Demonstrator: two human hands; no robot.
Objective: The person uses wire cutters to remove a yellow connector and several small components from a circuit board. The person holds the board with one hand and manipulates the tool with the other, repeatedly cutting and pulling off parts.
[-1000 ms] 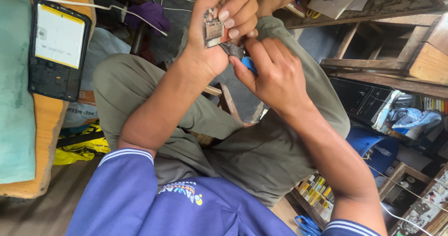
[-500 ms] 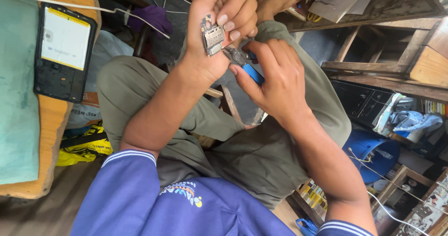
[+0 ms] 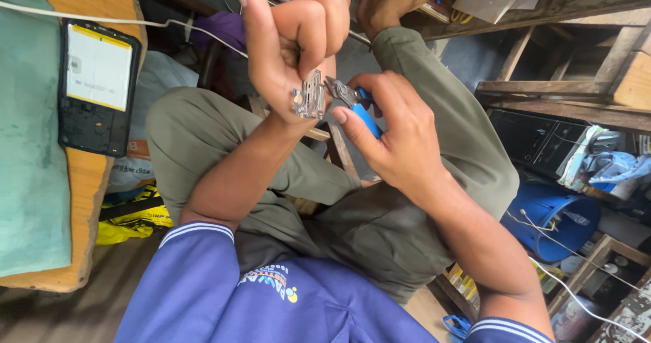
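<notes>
Left hand (image 3: pixel 291 44) pinches a small silvery metal part (image 3: pixel 310 97) (flat, ridged, shiny) held up over the lap; right hand (image 3: pixel 393 136) grips blue-handled pliers (image 3: pixel 354 104), steel tips touching the part's edge. Opened phone (image 3: pixel 97 85) with white-and-yellow rectangular battery label lies on the wooden bench (image 3: pixel 85 180), beside green cloth (image 3: pixel 30 146); blue plastic bucket (image 3: pixel 553 217) at right.
</notes>
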